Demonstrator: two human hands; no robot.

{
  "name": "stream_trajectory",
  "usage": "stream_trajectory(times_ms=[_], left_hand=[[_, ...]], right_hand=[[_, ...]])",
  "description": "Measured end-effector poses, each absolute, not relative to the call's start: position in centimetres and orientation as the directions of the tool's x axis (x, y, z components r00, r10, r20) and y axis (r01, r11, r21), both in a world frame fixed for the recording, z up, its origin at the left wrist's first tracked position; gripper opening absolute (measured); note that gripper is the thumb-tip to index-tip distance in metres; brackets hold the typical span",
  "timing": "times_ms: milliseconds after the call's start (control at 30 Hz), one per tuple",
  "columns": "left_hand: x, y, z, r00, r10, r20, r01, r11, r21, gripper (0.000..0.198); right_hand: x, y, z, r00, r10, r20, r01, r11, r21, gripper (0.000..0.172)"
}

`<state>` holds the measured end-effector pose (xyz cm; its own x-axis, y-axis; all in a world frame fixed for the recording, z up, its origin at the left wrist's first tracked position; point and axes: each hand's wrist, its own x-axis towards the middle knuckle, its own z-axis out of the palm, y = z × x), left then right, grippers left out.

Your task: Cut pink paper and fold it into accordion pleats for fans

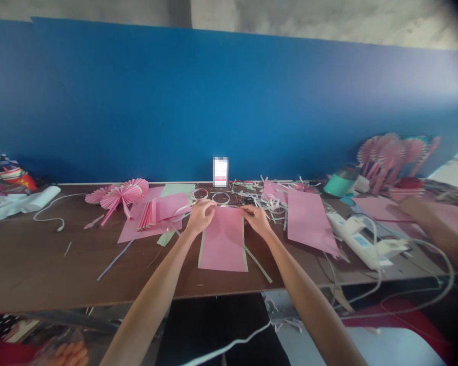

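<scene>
A pink paper sheet [223, 244] lies flat on the brown table [80, 264] in front of me, with pale green strips along its left and right edges. A thin pale strip [231, 206] runs along its far edge between my hands. My left hand [201, 217] is closed in a pinch at the far left corner, on one end of this strip. At the far right corner my right hand [257, 219] pinches the other end; its fingertips are small and partly hidden. Just beyond the sheet lie two tape rolls [220, 198]. A loose pale green strip [258, 264] lies to the right.
Pink folded paper fans [122, 198] lie at left, with more fans [391, 152] standing at right. Paper scraps [273, 206], another pink sheet [309, 218] and a white power strip [361, 244] with cables are nearby. A phone [220, 172] leans at the back. Another person's arm [437, 229] reaches in from the right.
</scene>
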<state>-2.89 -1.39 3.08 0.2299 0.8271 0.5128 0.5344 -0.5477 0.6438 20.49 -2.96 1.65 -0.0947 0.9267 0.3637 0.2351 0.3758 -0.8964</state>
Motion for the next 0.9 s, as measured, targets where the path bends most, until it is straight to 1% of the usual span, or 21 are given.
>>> stream_trajectory(times_ms=[33,100,200,267,333,433,567,700,767,833,900], left_hand=[[-2.5,-1.7,3.2,0.23,0.789,0.569,0.595,-0.577,0.559,0.023],[-1.5,-2.3,3.5,0.279,0.744,0.607,0.648,-0.612,0.453,0.026],[0.0,-2.9,3.3,0.424,0.714,0.556,0.618,-0.678,0.399,0.031],[0.6,-3.0,2.9,0.459,0.718,0.524,0.632,-0.678,0.375,0.031],[0.8,-3.0,2.6,0.458,0.733,0.503,0.661,-0.659,0.358,0.03],[0.4,-3.0,2.4,0.458,0.761,0.46,0.675,-0.634,0.376,0.031],[-0.2,-2.9,2.6,0.467,0.795,0.388,0.656,-0.605,0.451,0.032],[-0.3,-2.9,2.5,0.48,0.793,0.375,0.541,-0.604,0.585,0.03],[-0.3,-2.8,2.3,0.483,0.791,0.375,0.494,-0.6,0.63,0.029],[-0.3,-2.8,2.1,0.493,0.79,0.365,0.49,-0.599,0.633,0.027],[-0.4,-2.7,2.0,0.518,0.783,0.344,0.516,-0.607,0.604,0.027]], right_hand=[[20.3,-3.0,1.6,-0.094,0.928,0.361,0.226,0.373,-0.9,0.028],[19.8,-3.0,1.4,-0.09,0.932,0.351,0.209,0.362,-0.909,0.029],[19.3,-3.0,1.1,-0.096,0.932,0.349,0.199,0.361,-0.911,0.029],[19.0,-3.1,1.0,-0.103,0.922,0.374,0.206,0.387,-0.899,0.029],[18.8,-3.2,1.0,-0.12,0.907,0.403,0.211,0.42,-0.883,0.027],[18.8,-3.4,1.2,-0.152,0.901,0.406,0.221,0.432,-0.875,0.027],[18.9,-3.5,1.5,-0.17,0.908,0.382,0.258,0.415,-0.872,0.03],[19.1,-3.5,1.6,-0.188,0.901,0.391,0.278,0.431,-0.859,0.03],[19.2,-3.4,1.6,-0.188,0.901,0.391,0.277,0.431,-0.859,0.029],[19.2,-3.4,1.6,-0.187,0.903,0.387,0.28,0.426,-0.86,0.028],[19.2,-3.5,1.6,-0.195,0.902,0.386,0.291,0.429,-0.855,0.027]])
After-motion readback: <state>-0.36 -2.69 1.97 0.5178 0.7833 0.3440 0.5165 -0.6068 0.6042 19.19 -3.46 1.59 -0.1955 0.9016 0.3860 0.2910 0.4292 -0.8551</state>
